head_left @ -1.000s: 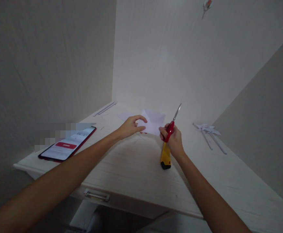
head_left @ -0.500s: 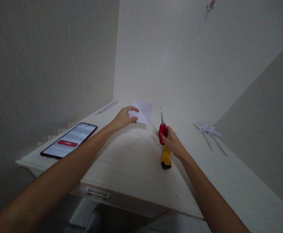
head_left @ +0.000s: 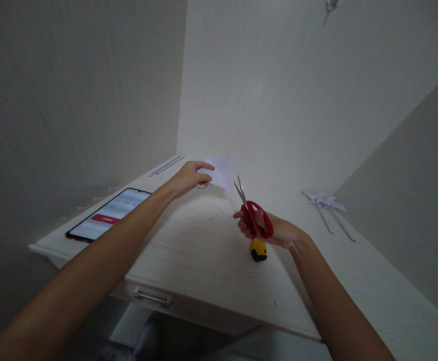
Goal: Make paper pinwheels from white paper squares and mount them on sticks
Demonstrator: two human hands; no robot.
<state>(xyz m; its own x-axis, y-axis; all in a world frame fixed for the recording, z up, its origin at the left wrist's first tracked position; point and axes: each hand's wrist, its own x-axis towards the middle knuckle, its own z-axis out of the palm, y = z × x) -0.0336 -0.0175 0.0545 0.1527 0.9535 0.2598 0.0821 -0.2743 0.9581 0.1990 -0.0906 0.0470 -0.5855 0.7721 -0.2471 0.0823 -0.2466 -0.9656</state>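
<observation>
Between the thumb and fingers of my left hand (head_left: 194,176) is a creased square of white paper (head_left: 223,169), held above the desk. My right hand (head_left: 264,228) grips red-handled scissors (head_left: 246,205), their blades parted and pointing up toward the paper without touching it. Under the right hand, a yellow tool with a black end (head_left: 258,249) lies on the desk, partly hidden; its kind is hard to make out, perhaps a stapler or cutter.
A phone (head_left: 109,215) with a lit screen lies at the left, partly behind my left forearm. Thin white sticks (head_left: 166,165) rest at the back left. White paper pinwheels (head_left: 327,202) on sticks lie to the right. A drawer handle (head_left: 151,297) is at the desk's front.
My right hand has turned palm upward and the scissors have gone from closed to spread blades, tilted left nearer the paper. The left hand still holds the paper, almost unmoved.
</observation>
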